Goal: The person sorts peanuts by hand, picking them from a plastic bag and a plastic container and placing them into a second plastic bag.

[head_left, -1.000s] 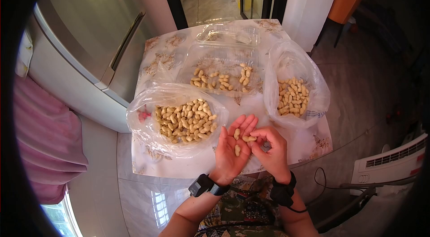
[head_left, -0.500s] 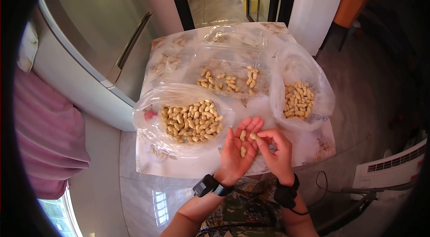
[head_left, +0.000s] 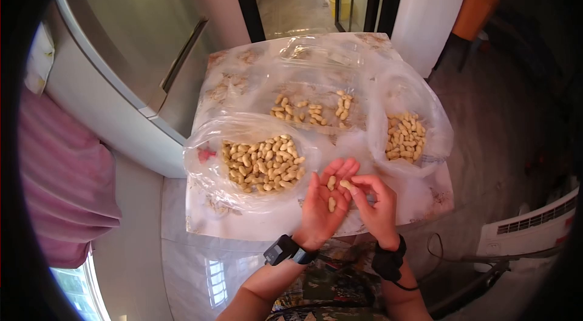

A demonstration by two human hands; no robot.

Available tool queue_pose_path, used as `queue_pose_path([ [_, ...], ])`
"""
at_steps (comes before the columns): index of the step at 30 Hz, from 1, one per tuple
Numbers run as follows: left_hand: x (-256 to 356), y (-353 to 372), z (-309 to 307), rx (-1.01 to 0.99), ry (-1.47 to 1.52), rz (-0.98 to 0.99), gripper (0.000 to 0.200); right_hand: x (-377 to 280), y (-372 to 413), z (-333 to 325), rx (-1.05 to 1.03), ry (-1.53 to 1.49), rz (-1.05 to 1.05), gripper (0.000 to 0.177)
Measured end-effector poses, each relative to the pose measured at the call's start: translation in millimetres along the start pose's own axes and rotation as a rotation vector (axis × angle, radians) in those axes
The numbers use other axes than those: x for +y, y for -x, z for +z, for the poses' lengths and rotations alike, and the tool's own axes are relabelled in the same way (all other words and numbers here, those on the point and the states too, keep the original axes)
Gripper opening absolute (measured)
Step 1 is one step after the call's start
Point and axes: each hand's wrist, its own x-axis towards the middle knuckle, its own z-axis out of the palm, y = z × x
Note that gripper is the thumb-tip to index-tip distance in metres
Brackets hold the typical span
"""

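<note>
Palm up over the table's front edge, my left hand (head_left: 324,207) is open, with two peanuts (head_left: 331,204) lying on its palm and fingers. My right hand (head_left: 376,204) pinches another peanut (head_left: 345,184) between thumb and fingertip, right above the left fingers. Left of my hands, an open plastic bag (head_left: 203,185) holds many peanuts (head_left: 261,166). On the right, a second plastic bag (head_left: 436,116) contains a smaller pile of peanuts (head_left: 405,137). Behind, a clear plastic tray (head_left: 261,91) has peanuts (head_left: 314,113) in separate groups.
The table (head_left: 228,227) has a patterned cover. Another clear container (head_left: 322,53) lies at its back. A fridge (head_left: 136,30) is on the left, an orange chair (head_left: 475,13) at the back right, and a white appliance (head_left: 528,224) at the lower right.
The view has shifted slightly. Both hands keep nearly the same pose, and the pinched peanut is still held over my left fingers.
</note>
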Motion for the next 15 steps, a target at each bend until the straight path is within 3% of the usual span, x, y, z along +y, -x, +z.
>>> queue_pose_path([
  [5,1.1,-0.3,-0.3,0.002,0.029,-0.013,0.061,-1.4,-0.9,0.6,0.078,-0.089,-0.063,0.016],
  [9,1.7,2.9,3.5,0.003,0.024,-0.024,0.06,-35.0,-14.1,12.8,0.057,0.026,-0.174,0.015],
  [15,2.3,6.1,4.4,0.139,0.022,-0.031,0.049,-43.4,-50.9,49.9,-0.144,0.125,-0.279,0.019],
])
